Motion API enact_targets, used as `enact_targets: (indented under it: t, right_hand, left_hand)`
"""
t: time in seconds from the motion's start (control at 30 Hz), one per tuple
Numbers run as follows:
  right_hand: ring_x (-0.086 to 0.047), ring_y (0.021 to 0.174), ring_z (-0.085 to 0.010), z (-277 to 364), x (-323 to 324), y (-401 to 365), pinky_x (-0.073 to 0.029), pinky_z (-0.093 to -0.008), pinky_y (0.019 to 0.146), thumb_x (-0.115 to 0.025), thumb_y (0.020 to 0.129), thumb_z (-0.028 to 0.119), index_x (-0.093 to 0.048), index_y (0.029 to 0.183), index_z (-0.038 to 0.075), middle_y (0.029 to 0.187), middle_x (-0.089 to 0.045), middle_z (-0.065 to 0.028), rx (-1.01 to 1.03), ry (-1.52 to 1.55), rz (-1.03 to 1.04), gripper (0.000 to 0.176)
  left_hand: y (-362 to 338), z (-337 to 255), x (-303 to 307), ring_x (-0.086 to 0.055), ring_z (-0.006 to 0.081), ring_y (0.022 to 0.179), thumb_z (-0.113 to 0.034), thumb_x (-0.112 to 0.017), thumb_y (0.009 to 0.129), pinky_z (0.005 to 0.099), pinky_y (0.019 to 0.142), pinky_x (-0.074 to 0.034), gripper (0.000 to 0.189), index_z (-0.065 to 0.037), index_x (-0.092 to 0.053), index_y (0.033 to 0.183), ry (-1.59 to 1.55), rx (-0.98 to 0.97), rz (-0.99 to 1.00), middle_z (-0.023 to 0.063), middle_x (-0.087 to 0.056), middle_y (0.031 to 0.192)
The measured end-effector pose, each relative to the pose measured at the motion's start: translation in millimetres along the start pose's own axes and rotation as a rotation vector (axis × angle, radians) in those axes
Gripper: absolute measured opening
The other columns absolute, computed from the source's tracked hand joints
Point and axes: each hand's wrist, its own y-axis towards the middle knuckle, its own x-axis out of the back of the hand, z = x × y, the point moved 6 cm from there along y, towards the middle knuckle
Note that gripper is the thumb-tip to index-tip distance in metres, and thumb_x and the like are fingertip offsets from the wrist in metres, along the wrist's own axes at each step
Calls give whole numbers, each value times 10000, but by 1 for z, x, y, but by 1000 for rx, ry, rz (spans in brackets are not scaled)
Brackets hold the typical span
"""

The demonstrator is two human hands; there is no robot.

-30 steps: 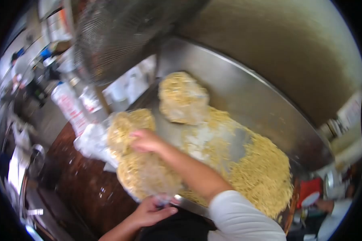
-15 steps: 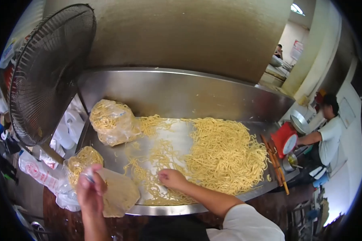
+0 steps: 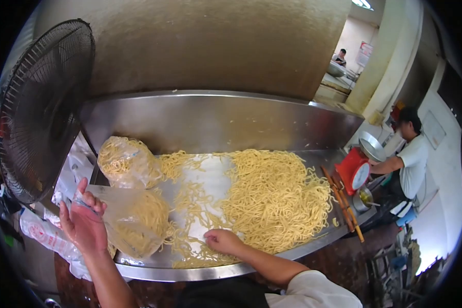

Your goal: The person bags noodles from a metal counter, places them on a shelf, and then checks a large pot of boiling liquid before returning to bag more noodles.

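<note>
My left hand (image 3: 85,222) is raised at the left, palm showing, thumb apart and fingers partly stretched. A small grey-blue strip lies across its fingers; I cannot tell what it is. Right beside it, a clear plastic bag of noodles (image 3: 141,220) lies on its side on the metal tray (image 3: 210,177), its bare plastic end toward that hand. My right hand (image 3: 223,241) rests low over the tray with fingers curled and their tips hidden. Scattered yellow strands surround it, and the large noodle heap (image 3: 277,200) spreads just to its right.
Another filled noodle bag (image 3: 128,163) sits at the tray's back left. A big fan (image 3: 46,110) stands at the left. Wooden sticks (image 3: 344,203) lie along the right end, near a red scale (image 3: 353,170) and a co-worker (image 3: 411,164). White plastic bags (image 3: 49,228) lie left.
The plastic bag of noodles has moved right and back, now lying farther onto the tray. My left hand has shifted left and its fingers have spread. My right hand stays close to the same spot.
</note>
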Motion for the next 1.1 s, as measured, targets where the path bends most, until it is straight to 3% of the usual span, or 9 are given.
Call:
enact_targets:
  t: [0.13,0.23,0.37,0.47,0.53,0.67,0.9,1.1]
  right_hand:
    - [-667,804,-236,-10,0,1,-522,-328,731,-645,845,292,-669,1052,100,877,-689,-107,-14,2,2,283]
    - [-668,806,-233,-21,-2,-1,-524,-328,735,-643,846,288,-669,1058,103,878,-690,-108,-21,-7,9,282]
    - [-669,803,-228,-23,-4,-6,-524,-329,729,-638,851,277,-668,1063,107,872,-691,-103,-71,-29,58,274]
    - [-669,803,-226,-23,-6,-6,-524,-329,726,-636,851,272,-668,1063,108,869,-693,-98,-67,-22,67,271]
    - [-668,801,-226,-22,-8,-5,-523,-330,724,-635,850,271,-668,1063,108,868,-693,-96,-41,1,56,270]
    - [-668,790,-225,-13,-10,-5,-521,-332,713,-632,851,272,-666,1067,108,869,-693,-95,-18,-5,58,273]
    - [-667,817,-252,3,-13,-7,-521,-354,727,-634,843,263,-655,1061,75,884,-689,-110,-32,-13,117,289]
    - [-668,807,-246,-2,-22,-6,-522,-351,718,-637,844,275,-662,1051,83,882,-687,-113,26,-49,84,283]
  left_hand:
    - [-2,44,44,-569,181,784,-449,-467,936,339,772,-442,599,71,-488,1234,56,141,-97,65,-591,800]
    - [-21,71,61,-578,197,800,-370,-549,894,340,765,-449,520,65,-527,1178,246,110,-98,80,-601,821]
    - [-31,73,61,-582,192,800,-366,-560,891,351,806,-450,512,48,-533,1191,373,152,-40,56,-603,795]
    - [-41,77,70,-596,184,839,-342,-568,888,339,814,-453,474,25,-540,1186,365,215,-52,77,-639,859]
    - [-56,82,75,-596,186,911,-297,-596,865,320,831,-433,442,14,-539,1173,442,335,-159,120,-657,1007]
    - [-77,87,73,-601,197,1006,-249,-602,868,319,830,-454,382,-17,-536,1164,367,414,-130,123,-652,1069]
    - [-94,79,83,-602,205,1033,-247,-594,876,339,833,-486,353,-39,-541,1155,331,454,-202,115,-646,1084]
    - [-96,73,91,-616,245,1036,-323,-585,895,351,830,-496,238,-102,-581,983,190,450,-263,114,-650,1090]
